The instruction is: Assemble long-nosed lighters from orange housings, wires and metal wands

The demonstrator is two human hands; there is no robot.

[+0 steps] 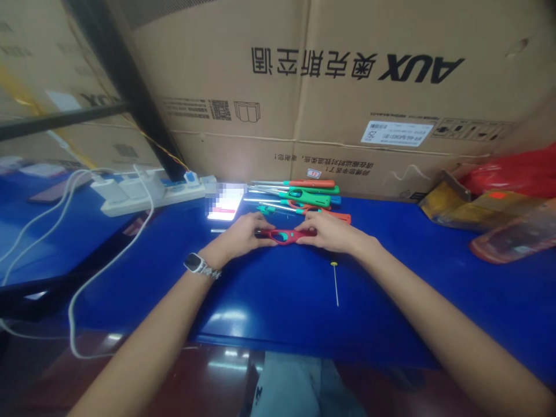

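A red long-nosed lighter (286, 236) with a green trigger lies sideways between my hands, low over the blue table. My left hand (245, 234) pinches its nozzle end, the metal rod pointing left past the fingers. On the handle end, my right hand (328, 231) closes with thumb and fingers. Just behind the hands rests a pile of similar lighters, among them a green lighter (319, 200) and an orange lighter (336, 216). Small green plastic pieces (266, 209) sit beside the pile. A thin screwdriver with a yellow top (334, 264) lies in front of my right hand.
A lit phone (226, 202) lies behind my left hand. The white power strip (158, 196) with plugs and cables stands at left. A large cardboard box (330, 110) walls off the back. At right are an open yellow box (452, 202) and a clear plastic container (512, 240).
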